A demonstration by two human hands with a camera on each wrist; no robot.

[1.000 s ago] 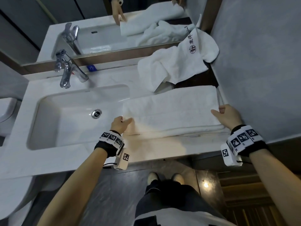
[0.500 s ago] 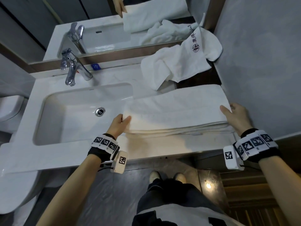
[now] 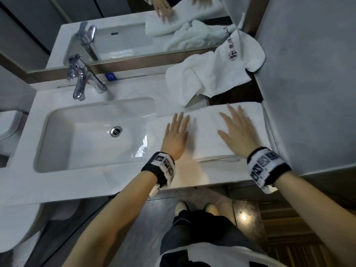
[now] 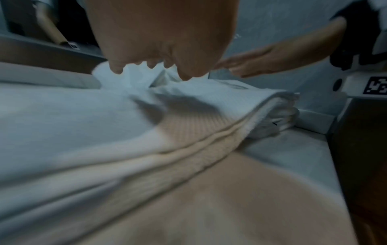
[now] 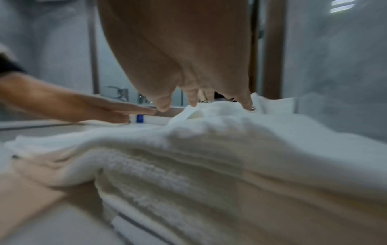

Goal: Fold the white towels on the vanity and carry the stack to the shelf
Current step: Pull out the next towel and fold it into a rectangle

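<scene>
A folded white towel (image 3: 206, 132) lies in several layers on the vanity counter (image 3: 96, 182), right of the basin. My left hand (image 3: 176, 132) lies flat on its left part, fingers straight and spread. My right hand (image 3: 238, 128) lies flat on its right part, palm down. The wrist views show the towel's layered near edge (image 4: 209, 145) (image 5: 167, 174) with both palms above it, fingertips on the cloth. A second white towel (image 3: 210, 76), crumpled and bearing a dark logo, sits behind against the mirror.
The basin (image 3: 92, 135) with its drain and a chrome faucet (image 3: 81, 78) takes the counter's left. A grey wall (image 3: 308, 83) bounds the counter on the right. A mirror (image 3: 134, 26) runs along the back. A toilet (image 3: 11, 124) stands at the far left.
Both hands left the towel's two ends and moved inward onto its top, now lying flat with fingers spread. The towel itself stays in place.
</scene>
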